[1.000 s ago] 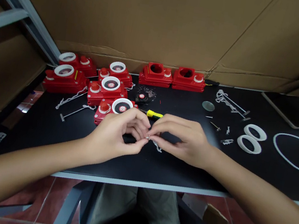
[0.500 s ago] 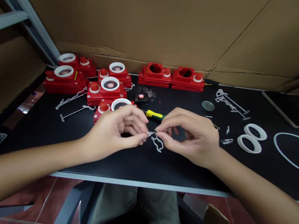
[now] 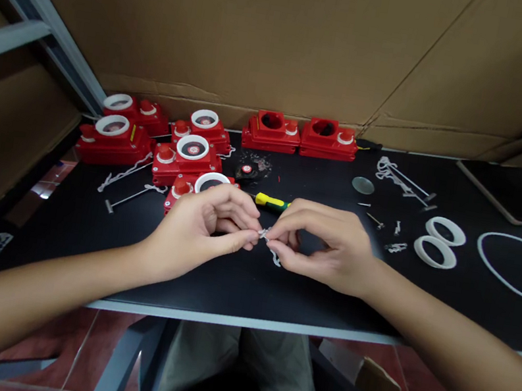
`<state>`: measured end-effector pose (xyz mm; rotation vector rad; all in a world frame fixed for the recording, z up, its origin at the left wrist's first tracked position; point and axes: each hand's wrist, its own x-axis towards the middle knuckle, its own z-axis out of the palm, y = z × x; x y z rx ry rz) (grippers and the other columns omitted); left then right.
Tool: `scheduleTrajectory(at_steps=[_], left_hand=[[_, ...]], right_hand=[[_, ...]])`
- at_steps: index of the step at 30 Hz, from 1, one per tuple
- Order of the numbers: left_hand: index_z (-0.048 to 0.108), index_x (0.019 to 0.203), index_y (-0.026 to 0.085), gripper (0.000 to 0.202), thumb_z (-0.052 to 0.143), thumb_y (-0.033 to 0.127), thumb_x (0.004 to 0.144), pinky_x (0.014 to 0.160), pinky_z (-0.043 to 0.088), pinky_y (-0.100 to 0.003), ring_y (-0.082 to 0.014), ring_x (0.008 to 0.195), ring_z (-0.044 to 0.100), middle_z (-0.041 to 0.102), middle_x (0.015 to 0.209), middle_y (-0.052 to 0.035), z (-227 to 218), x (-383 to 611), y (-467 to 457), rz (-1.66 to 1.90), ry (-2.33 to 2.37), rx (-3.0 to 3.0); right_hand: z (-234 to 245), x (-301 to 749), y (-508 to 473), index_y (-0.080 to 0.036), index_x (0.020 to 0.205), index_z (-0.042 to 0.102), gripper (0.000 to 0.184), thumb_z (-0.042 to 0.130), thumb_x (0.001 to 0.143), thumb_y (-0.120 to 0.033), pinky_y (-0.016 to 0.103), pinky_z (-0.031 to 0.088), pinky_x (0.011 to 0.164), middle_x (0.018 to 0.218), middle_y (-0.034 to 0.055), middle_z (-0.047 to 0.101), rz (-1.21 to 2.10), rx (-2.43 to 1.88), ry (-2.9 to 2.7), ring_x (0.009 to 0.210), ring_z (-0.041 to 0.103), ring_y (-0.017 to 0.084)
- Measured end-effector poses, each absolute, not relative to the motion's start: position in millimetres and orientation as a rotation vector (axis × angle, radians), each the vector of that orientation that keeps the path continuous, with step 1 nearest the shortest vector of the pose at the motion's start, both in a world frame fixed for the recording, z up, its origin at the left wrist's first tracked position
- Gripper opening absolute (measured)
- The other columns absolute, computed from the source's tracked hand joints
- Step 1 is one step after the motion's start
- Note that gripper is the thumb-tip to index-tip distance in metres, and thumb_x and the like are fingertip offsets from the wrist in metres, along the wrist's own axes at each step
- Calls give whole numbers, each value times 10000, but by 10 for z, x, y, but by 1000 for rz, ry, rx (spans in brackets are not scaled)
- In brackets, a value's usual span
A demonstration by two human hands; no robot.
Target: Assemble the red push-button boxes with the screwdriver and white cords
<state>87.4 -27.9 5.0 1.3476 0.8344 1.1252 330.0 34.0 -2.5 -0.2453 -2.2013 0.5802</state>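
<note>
Between my two hands, above the front middle of the black table, is a thin whitish chain (image 3: pixel 275 259), whose lower part dangles below the fingers. My left hand (image 3: pixel 217 220) pinches one end between thumb and fingertips. Close against it, my right hand (image 3: pixel 326 243) pinches the chain too, its thumb and forefinger closed; the small piece between the fingertips is mostly hidden. Just behind the hands lies a screwdriver (image 3: pixel 270 202) with a yellow and green handle, partly covered by the right hand.
Red housings (image 3: pixel 187 160) with white rings stand at the left; two red housings without rings (image 3: pixel 329 140) stand at the back. To the right lie white rings (image 3: pixel 436 251), small screws (image 3: pixel 374 220), a glass disc (image 3: pixel 363 185), chained metal rods (image 3: pixel 408 180), a white hoop (image 3: pixel 480 259) and a tablet (image 3: pixel 502 189).
My right hand has moved slightly left and down, its fingertips now nearer the left ones. Less of the dangling chain shows. A small screw beside the right hand has come into view.
</note>
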Motion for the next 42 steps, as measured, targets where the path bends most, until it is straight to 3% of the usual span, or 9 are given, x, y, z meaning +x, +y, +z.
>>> scheduleTrajectory(at_steps=[19,36,42], left_hand=[[728,1024,158,214,876,47,917,778,672,-140,-94,782,842,831,848,24,99,876,-304,1118,861,1303],[742,997,152,262,973,158,874,745,660,-166,-100,756,807,827,841,7,78,880,-254,1068,831,1221],[737,993,162,326,1009,295,873,761,669,-241,-128,762,779,819,895,-18,71,870,-262,1044,853,1277]], right_hand=[[-1,3302,329,-174,1065,782,99,802,1007,-98,216,594,676,868,21,794,640,-203,-2216,718,699,100],[-22,3312,344,-155,1099,765,64,795,1049,-129,224,611,758,921,42,799,659,-200,-2237,786,721,107],[-59,3294,350,-167,1110,746,68,793,1061,-165,227,622,757,945,43,803,702,-197,-2220,785,732,111]])
